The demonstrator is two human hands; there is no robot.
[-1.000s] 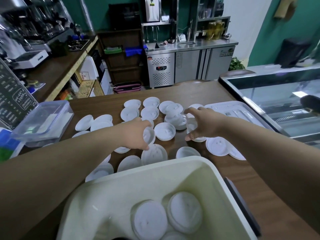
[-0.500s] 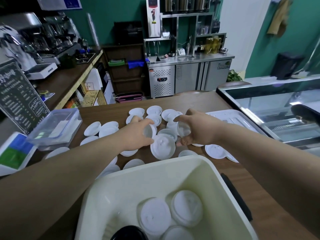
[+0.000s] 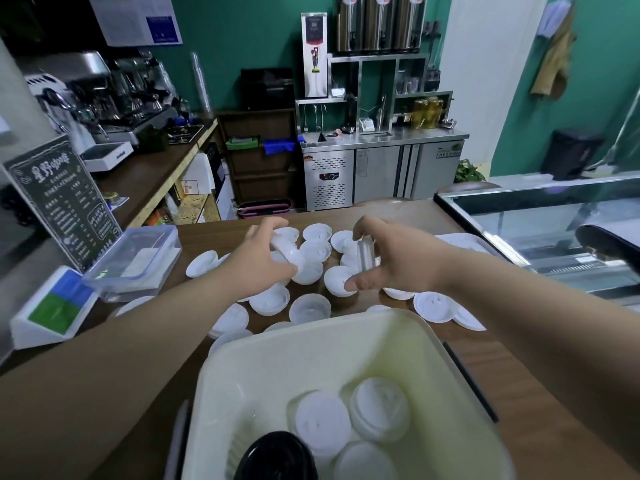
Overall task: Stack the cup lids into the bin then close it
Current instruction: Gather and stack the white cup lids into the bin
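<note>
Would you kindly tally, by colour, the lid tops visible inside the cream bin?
White lids: 3
Black lid: 1
Total: 4 showing in the bin

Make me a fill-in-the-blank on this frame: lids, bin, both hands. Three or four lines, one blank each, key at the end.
1. The cream bin stands open, with several white lids lying ____ it.
2. The left hand has its grip on a ____ lid.
3. The right hand holds a small stack of lids turned on ____.
4. The loose lids lie on a ____ counter.

Missing words: inside; white; edge; wooden
</note>
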